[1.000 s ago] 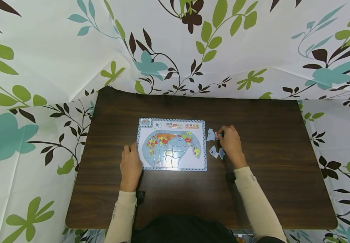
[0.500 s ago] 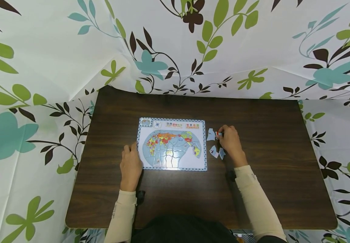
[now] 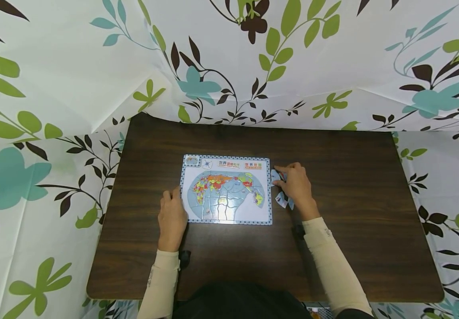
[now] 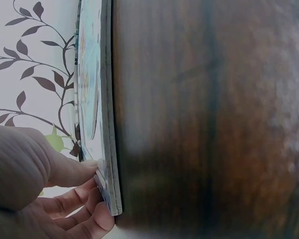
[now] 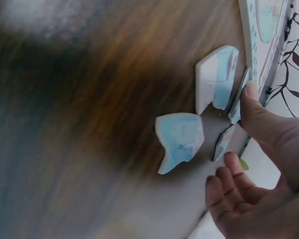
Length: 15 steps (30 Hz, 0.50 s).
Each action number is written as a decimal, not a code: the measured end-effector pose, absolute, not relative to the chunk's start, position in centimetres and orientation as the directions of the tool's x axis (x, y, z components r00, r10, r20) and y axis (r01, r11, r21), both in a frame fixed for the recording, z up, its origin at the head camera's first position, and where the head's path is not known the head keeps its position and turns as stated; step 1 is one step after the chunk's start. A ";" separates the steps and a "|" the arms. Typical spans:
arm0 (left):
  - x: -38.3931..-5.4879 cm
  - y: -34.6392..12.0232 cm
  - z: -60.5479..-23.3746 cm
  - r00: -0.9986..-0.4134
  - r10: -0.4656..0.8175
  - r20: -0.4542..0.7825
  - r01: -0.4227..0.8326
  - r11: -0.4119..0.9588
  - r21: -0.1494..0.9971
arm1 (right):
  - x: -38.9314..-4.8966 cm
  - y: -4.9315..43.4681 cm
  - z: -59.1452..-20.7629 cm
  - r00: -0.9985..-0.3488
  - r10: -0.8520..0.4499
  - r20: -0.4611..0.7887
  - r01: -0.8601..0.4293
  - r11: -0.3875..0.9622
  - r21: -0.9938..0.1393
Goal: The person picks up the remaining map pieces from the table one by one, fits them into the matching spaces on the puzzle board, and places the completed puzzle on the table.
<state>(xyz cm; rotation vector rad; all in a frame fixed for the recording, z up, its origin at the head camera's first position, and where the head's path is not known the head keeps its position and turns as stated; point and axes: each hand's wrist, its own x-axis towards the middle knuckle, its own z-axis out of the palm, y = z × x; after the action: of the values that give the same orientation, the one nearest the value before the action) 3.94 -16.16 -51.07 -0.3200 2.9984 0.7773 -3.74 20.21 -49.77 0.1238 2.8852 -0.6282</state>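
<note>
A world map jigsaw board (image 3: 253,214) lies on the table, with a white gap at the lower right of its map. My left hand (image 3: 172,217) grips its left edge. The left wrist view shows the thumb (image 4: 77,172) on top and the other fingers curled at the side. Just right of the board, my right hand (image 3: 299,188) pinches a light-blue puzzle piece (image 5: 238,99) with the thumb; the index fingertip is hidden in the right wrist view. Beside it lie a larger piece (image 5: 222,77), a curved piece (image 5: 182,139) and a small piece (image 5: 223,143).
A dark wooden table (image 3: 357,248) carries everything. Leaf-patterned cloth (image 3: 221,44) hangs behind it and at both sides. Light sleeves (image 3: 335,266) cover the forearms.
My right hand has shifted slightly left, from the piece with a red patch to the piece closest to the board. The left hand keeps its hold on the board's edge.
</note>
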 end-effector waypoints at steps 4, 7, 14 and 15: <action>3.9 -16.1 -51.0 -0.978 -0.192 -0.084 -0.209 0.853 0.479 | -3.7 20.2 -49.9 -0.987 0.034 -0.157 0.098 0.903 -0.419; 4.0 -16.2 -51.1 -0.977 -0.192 -0.088 -0.211 0.852 0.479 | -3.7 20.3 -49.9 -0.990 0.025 -0.140 0.085 0.894 -0.440; 4.0 -16.1 -51.1 -0.978 -0.191 -0.081 -0.206 0.856 0.473 | -3.8 20.4 -49.6 -0.994 0.002 -0.105 0.061 0.823 -0.564; 4.0 -16.1 -51.1 -0.978 -0.191 -0.083 -0.207 0.856 0.473 | -3.8 20.5 -49.6 -0.995 0.004 -0.098 0.061 0.809 -0.585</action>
<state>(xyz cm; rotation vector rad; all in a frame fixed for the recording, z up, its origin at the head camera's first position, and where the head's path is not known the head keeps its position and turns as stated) 3.98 -16.13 -51.10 -0.3212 2.9952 0.7687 -3.77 20.53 -49.62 0.0524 2.8998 -0.9428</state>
